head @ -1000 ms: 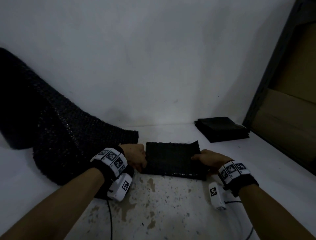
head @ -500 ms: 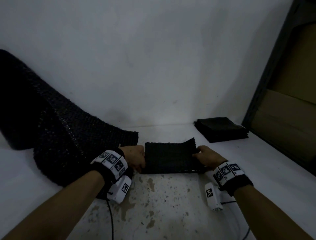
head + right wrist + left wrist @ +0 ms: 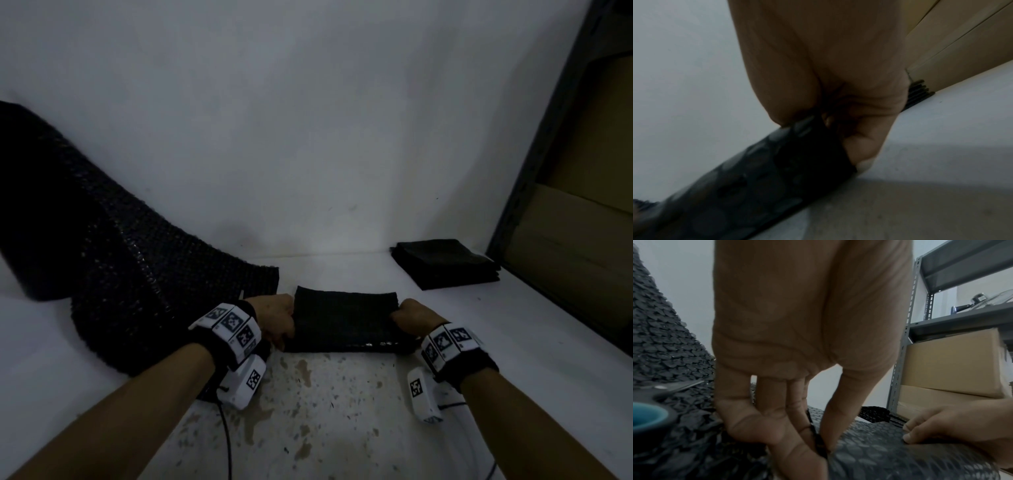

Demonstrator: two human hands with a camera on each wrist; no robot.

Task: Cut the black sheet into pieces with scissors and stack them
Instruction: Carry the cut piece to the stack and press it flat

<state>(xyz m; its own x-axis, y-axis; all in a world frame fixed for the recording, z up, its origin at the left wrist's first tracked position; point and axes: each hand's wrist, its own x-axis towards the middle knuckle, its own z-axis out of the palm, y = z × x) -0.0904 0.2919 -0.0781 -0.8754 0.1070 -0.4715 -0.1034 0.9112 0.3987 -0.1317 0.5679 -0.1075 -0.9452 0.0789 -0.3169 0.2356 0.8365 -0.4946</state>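
A cut black bubbled piece (image 3: 344, 320) is held between both hands just above the table, its near edge by the surface. My left hand (image 3: 279, 317) pinches its left edge (image 3: 819, 443) between thumb and fingers. My right hand (image 3: 409, 317) grips the right edge (image 3: 818, 139) with curled fingers. The big black sheet (image 3: 102, 260) lies draped at the left, rising toward the wall. Scissors (image 3: 659, 395) with a blue-lined handle rest on that sheet beside my left hand. A stack of cut black pieces (image 3: 445, 262) sits at the back right.
A grey metal shelf (image 3: 920, 321) holding cardboard boxes (image 3: 953, 363) stands along the right side. The white table (image 3: 342, 411) is stained in front of me. A white wall rises close behind. Cables (image 3: 226, 442) trail from the wrist cameras.
The piece has been raised and pulled taut between the hands; its curled far-right corner has flattened. Both hands moved slightly away from me and closer together.
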